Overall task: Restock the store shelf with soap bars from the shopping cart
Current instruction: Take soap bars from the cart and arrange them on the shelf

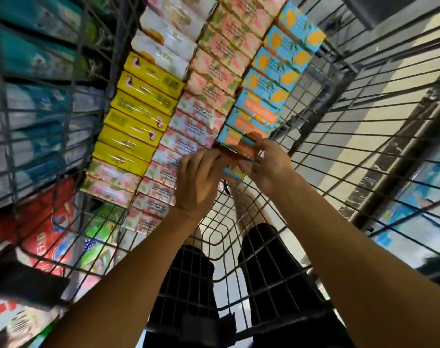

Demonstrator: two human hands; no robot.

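Blue-and-orange soap bars (235,156) sit at the near end of the blue row (271,79) inside the wire shopping cart (339,136); the left hand (200,178) and the right hand (269,163) both pinch them with curled fingers. Beside that row run pink soap bars (209,104), then yellow soap bars (138,116) and white soap bars (168,38). Packaged goods on the store shelf (38,121) show through the cart's left wall.
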